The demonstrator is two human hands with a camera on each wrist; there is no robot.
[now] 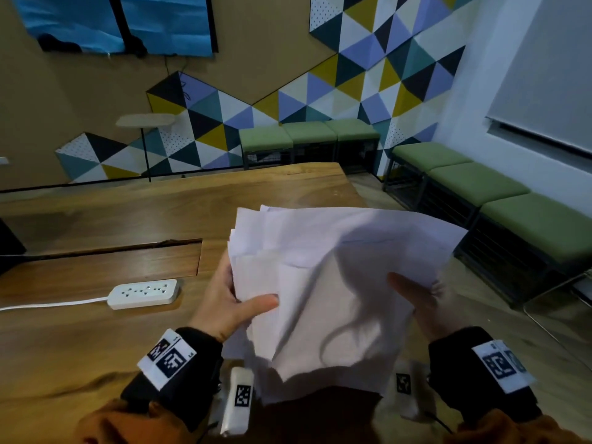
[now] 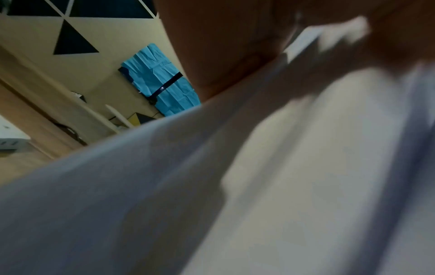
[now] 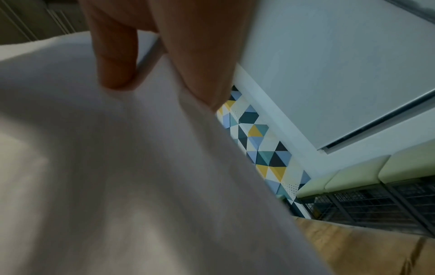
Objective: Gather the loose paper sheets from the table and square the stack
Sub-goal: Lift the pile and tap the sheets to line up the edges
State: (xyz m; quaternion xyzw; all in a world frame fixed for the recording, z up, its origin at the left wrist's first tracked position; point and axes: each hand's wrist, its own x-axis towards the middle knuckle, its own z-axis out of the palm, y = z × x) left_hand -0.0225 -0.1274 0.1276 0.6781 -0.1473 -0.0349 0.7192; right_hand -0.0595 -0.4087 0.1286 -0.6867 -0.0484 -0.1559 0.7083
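Paper stack [image 1: 336,283] — uneven, lifted above table [image 1: 128,219]; we pinched its side edges, left hand [image 1: 230,302] and right hand [image 1: 416,302], between us.

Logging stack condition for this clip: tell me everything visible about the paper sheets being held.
The paper sheets are plain white, thin and limp, several layered loosely. They are lifted above the wooden table, not resting on it. Edges are uneven: corners fan out at the upper left and the lower edge droops and curls, so the stack is not yet squared. The left hand holds the left side with its thumb on top; the right hand holds the right side in the same grip. Shadows cross the top sheet.
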